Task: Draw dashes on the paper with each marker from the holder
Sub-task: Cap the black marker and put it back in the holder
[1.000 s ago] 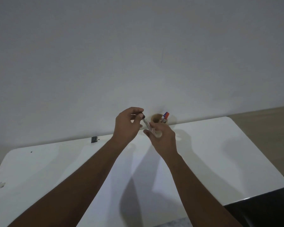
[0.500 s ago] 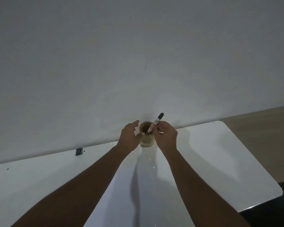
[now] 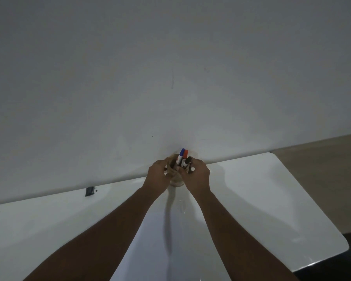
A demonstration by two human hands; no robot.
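Observation:
A brown marker holder [image 3: 175, 179] stands at the back of the white table [image 3: 261, 199], close to the wall. Three markers stick up from it: a blue-capped one [image 3: 182, 152], a red-capped one [image 3: 186, 153] and a black-capped one [image 3: 188, 160]. My left hand [image 3: 157, 176] wraps the holder's left side. My right hand [image 3: 198, 176] is at the holder's right side, its fingers closed on the black marker's barrel. A white sheet of paper [image 3: 190, 250] lies on the table between my forearms.
A small black object [image 3: 89, 191] sits at the table's back edge to the left. A plain grey wall [image 3: 170, 78] rises right behind the holder. The table's rounded right corner [image 3: 344, 248] borders a brown floor and a dark area.
My right hand has lowered the black marker into the holder beside the blue and red ones. My left hand has closed around the holder's side.

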